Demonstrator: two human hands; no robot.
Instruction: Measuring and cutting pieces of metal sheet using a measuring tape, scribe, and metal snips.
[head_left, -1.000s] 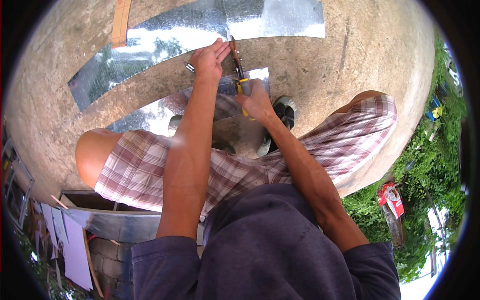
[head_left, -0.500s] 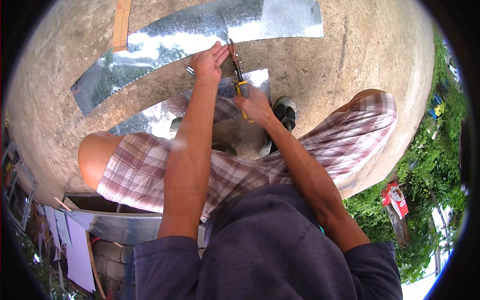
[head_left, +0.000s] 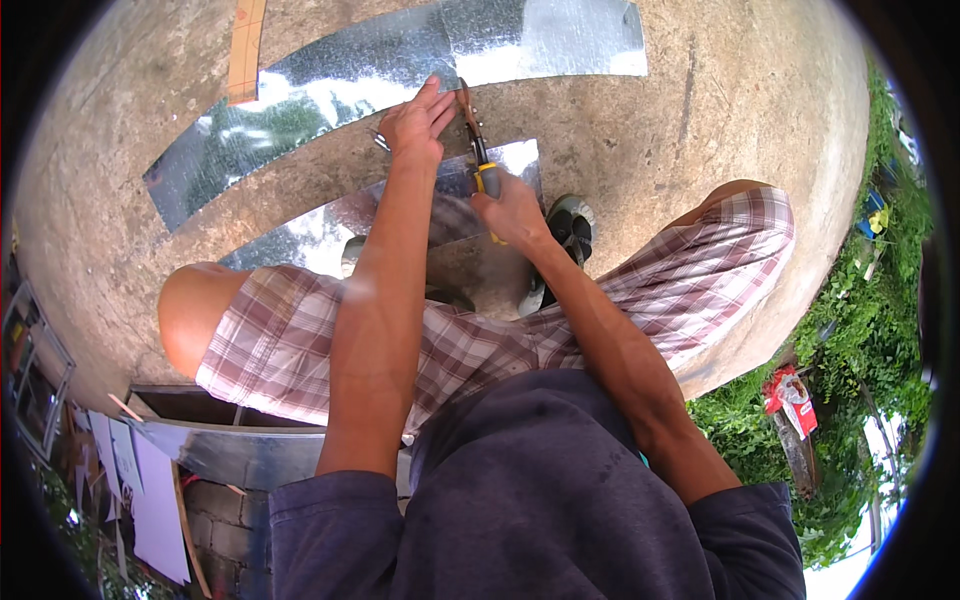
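Observation:
My right hand (head_left: 515,210) is wrapped round the grey-and-yellow handles of a pair of tin snips (head_left: 478,148). Their brownish jaws point away from me and reach the near edge of a long, curved sheet of shiny metal (head_left: 310,105). My left hand (head_left: 412,125) rests at that same edge, just left of the jaws, with its fingers stretched out and the fingertips against or over the sheet. Whether the blades have metal between them is too small to tell. Nearer to me, a second shiny metal piece (head_left: 310,237) lies partly hidden under my left forearm.
A brown strip (head_left: 243,55) lies across the far left of the long sheet. A small metallic object (head_left: 380,139) is beside my left hand. My shoes (head_left: 570,228) stand on the concrete floor (head_left: 740,120) by the nearer metal piece. Green plants (head_left: 850,330) border the right side.
My left hand has shifted very slightly, its index finger reaching a little farther over the sheet. The snips stay at nearly the same place on the edge.

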